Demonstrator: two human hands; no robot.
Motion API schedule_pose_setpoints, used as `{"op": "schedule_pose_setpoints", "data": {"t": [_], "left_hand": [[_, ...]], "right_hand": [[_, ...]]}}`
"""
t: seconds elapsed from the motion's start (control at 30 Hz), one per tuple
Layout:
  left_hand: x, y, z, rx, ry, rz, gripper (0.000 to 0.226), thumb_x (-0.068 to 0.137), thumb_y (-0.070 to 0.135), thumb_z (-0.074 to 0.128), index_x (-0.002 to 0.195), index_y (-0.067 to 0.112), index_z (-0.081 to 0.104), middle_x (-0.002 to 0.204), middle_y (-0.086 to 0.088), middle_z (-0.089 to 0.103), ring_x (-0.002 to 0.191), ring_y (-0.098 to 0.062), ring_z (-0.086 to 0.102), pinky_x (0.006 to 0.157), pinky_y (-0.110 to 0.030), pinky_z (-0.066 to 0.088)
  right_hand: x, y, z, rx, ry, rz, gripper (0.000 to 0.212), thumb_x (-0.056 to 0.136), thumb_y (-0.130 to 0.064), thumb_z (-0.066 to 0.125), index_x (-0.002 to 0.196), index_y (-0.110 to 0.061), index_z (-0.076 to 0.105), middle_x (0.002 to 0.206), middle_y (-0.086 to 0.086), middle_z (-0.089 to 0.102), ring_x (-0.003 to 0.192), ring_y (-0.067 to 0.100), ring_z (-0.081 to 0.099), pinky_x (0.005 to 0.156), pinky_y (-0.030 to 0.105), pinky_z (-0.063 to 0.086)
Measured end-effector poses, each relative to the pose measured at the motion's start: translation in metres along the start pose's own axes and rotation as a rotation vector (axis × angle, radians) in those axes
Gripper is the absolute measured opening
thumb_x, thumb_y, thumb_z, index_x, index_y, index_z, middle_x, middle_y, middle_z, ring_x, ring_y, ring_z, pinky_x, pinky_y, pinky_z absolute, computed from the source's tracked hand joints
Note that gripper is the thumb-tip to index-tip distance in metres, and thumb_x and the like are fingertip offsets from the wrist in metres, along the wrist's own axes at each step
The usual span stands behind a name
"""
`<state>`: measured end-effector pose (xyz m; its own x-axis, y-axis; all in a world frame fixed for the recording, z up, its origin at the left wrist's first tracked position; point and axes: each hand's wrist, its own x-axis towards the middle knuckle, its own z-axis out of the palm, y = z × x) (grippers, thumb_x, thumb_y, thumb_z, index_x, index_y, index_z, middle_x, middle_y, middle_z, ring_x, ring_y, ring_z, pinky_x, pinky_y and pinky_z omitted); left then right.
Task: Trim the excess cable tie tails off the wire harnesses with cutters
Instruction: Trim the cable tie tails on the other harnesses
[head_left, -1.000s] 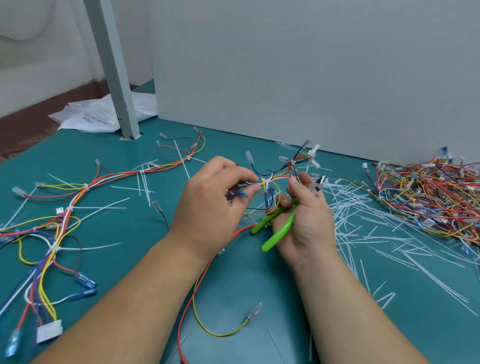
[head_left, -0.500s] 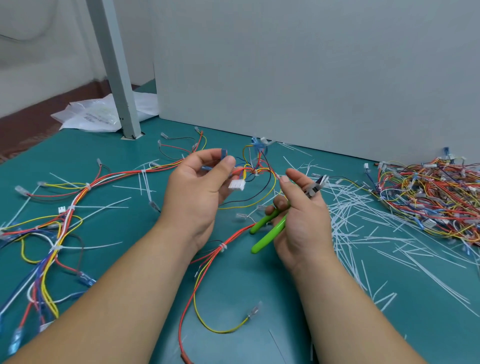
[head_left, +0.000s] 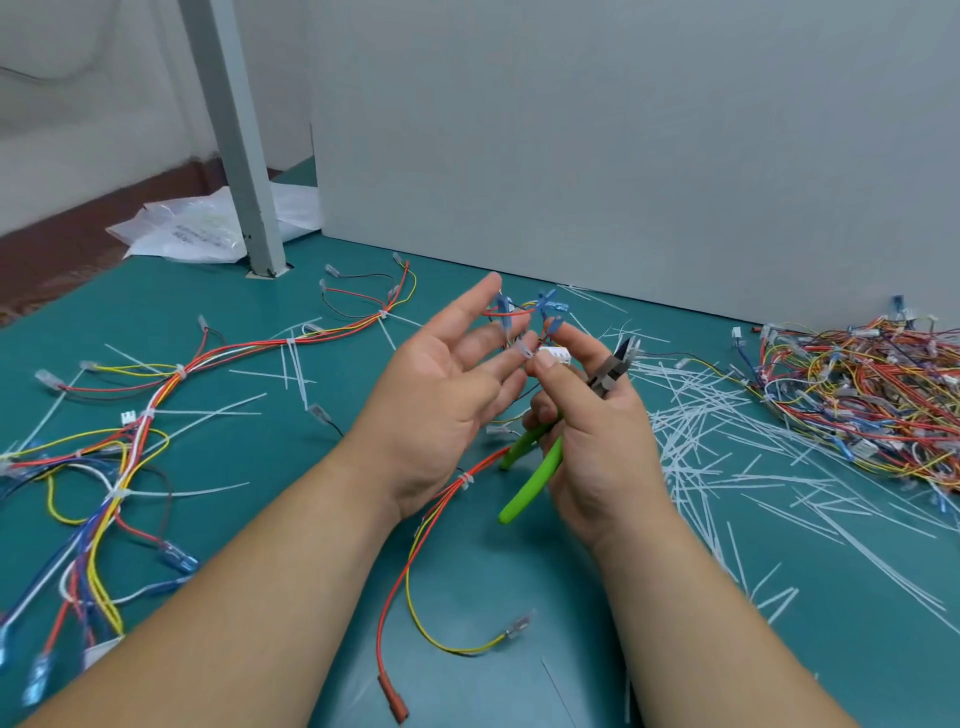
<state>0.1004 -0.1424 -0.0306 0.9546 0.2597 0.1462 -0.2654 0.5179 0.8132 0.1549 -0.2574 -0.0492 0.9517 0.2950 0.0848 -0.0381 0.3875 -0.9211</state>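
While the head view looks down over a teal desk (head_left: 249, 447), both hands meet near its middle. The left hand (head_left: 447, 400) is spread wide, fingers straight and fanned, palm turned toward the right hand; it grips nothing. Whether its fingertips touch the wires beside them cannot be told.

The right hand (head_left: 597, 447) holds the cutters (head_left: 530, 483). Its lower fingers curl round the green handles, which point down toward the desk, and the grey head sticks up past the knuckles. Whether the blades are apart or together is too small to tell. The thumb and forefinger of that hand also pinch a white connector (head_left: 555, 356) belonging to the held harness (head_left: 415, 545). Blue terminals of this harness stand up just beyond the fingertips of both hands. Its red and yellow wires hang down between the wrists and trail onto the desk toward the near edge, bound by a white tie under the left hand.

To the left lie untrimmed harnesses (head_left: 130, 441), their long white tie tails sticking out sideways. At the far right sits a pile of harnesses (head_left: 857, 395), tangled. Between that pile and the right hand, cut tails (head_left: 727, 447) litter the desk. A grey panel (head_left: 623, 130) stands along the back. A grey post (head_left: 234, 135) rises at the far left, with a clear plastic bag (head_left: 192, 234) at its foot.
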Motion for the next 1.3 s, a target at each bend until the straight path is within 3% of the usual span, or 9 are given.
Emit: {"op": "schedule_pose_setpoints", "data": {"t": [0.07, 0.2, 0.33, 0.5, 0.7, 0.97, 1.03, 1.17, 1.3], "left_hand": [[0.001, -0.002, 0.000, 0.116, 0.034, 0.022, 0.060, 0.093, -0.011, 0.059, 0.137, 0.030, 0.055, 0.126, -0.006, 0.071, 0.115, -0.016, 0.069, 0.096, -0.029, 0.055], [0.003, -0.006, -0.003, 0.277, 0.140, 0.094, 0.049, 0.090, -0.006, 0.069, 0.123, 0.029, 0.064, 0.121, -0.009, 0.071, 0.113, -0.025, 0.071, 0.094, -0.034, 0.056], [0.007, -0.008, -0.008, 0.360, 0.207, 0.145, 0.040, 0.084, -0.007, 0.075, 0.111, 0.022, 0.068, 0.088, 0.008, 0.076, 0.092, -0.006, 0.073, 0.077, -0.025, 0.059], [0.006, -0.010, -0.014, 0.620, 0.295, 0.242, 0.040, 0.080, 0.003, 0.082, 0.103, 0.033, 0.069, 0.084, 0.009, 0.063, 0.072, -0.001, 0.063, 0.076, -0.019, 0.055], [0.002, -0.012, -0.017, 0.911, 0.308, 0.371, 0.017, 0.085, 0.027, 0.081, 0.091, 0.039, 0.071, 0.085, 0.009, 0.067, 0.084, -0.007, 0.062, 0.075, -0.020, 0.047], [0.004, -0.009, -0.017, 1.023, 0.431, 0.451, 0.008, 0.090, 0.022, 0.073, 0.086, 0.029, 0.070, 0.100, 0.007, 0.061, 0.101, -0.009, 0.057, 0.094, -0.020, 0.042], [0.004, -0.008, -0.017, 0.996, 0.443, 0.460, 0.010, 0.091, 0.019, 0.071, 0.083, 0.025, 0.068, 0.095, 0.010, 0.060, 0.092, -0.001, 0.056, 0.087, -0.012, 0.040], [0.005, -0.006, -0.012, 0.714, 0.365, 0.309, 0.017, 0.099, 0.022, 0.064, 0.082, 0.024, 0.065, 0.078, 0.002, 0.070, 0.071, -0.009, 0.070, 0.063, -0.023, 0.051], [0.003, -0.005, -0.006, 0.442, 0.275, 0.163, 0.016, 0.103, 0.014, 0.058, 0.091, 0.020, 0.067, 0.086, 0.000, 0.078, 0.079, -0.018, 0.078, 0.061, -0.023, 0.059]], "right_hand": [[0.000, 0.001, -0.001, 0.012, 0.034, 0.005, 0.024, 0.084, -0.023, 0.077, 0.107, -0.021, 0.070, 0.087, -0.001, 0.070, 0.059, 0.010, 0.045, 0.060, 0.025, 0.044], [0.005, 0.001, -0.006, 0.149, 0.117, 0.078, 0.010, 0.104, -0.023, 0.062, 0.113, -0.021, 0.065, 0.092, -0.001, 0.074, 0.056, 0.009, 0.046, 0.051, 0.025, 0.044], [0.012, -0.002, -0.011, 0.264, 0.167, 0.109, 0.014, 0.105, -0.030, 0.056, 0.116, -0.024, 0.063, 0.089, -0.005, 0.072, 0.058, 0.009, 0.046, 0.053, 0.027, 0.039], [0.014, -0.002, -0.014, 0.352, 0.159, 0.105, 0.013, 0.106, -0.035, 0.054, 0.108, -0.027, 0.064, 0.086, -0.007, 0.071, 0.057, 0.010, 0.045, 0.054, 0.027, 0.038], [0.014, -0.003, -0.014, 0.379, 0.138, 0.097, 0.019, 0.105, -0.043, 0.053, 0.102, -0.028, 0.064, 0.081, -0.008, 0.067, 0.056, 0.009, 0.045, 0.056, 0.028, 0.037], [0.012, -0.004, -0.013, 0.403, 0.113, 0.083, 0.021, 0.104, -0.044, 0.054, 0.101, -0.027, 0.065, 0.079, -0.007, 0.066, 0.057, 0.010, 0.044, 0.058, 0.029, 0.036], [0.012, -0.004, -0.012, 0.406, 0.110, 0.083, 0.021, 0.103, -0.044, 0.054, 0.102, -0.026, 0.065, 0.078, -0.007, 0.065, 0.057, 0.010, 0.044, 0.058, 0.029, 0.036], [0.013, -0.005, -0.012, 0.419, 0.110, 0.092, 0.021, 0.103, -0.046, 0.054, 0.105, -0.027, 0.065, 0.079, -0.008, 0.067, 0.057, 0.010, 0.044, 0.059, 0.029, 0.034], [0.012, -0.006, -0.012, 0.392, 0.099, 0.093, 0.020, 0.103, -0.042, 0.056, 0.115, -0.029, 0.064, 0.099, -0.007, 0.074, 0.061, 0.010, 0.046, 0.061, 0.029, 0.036]]}}
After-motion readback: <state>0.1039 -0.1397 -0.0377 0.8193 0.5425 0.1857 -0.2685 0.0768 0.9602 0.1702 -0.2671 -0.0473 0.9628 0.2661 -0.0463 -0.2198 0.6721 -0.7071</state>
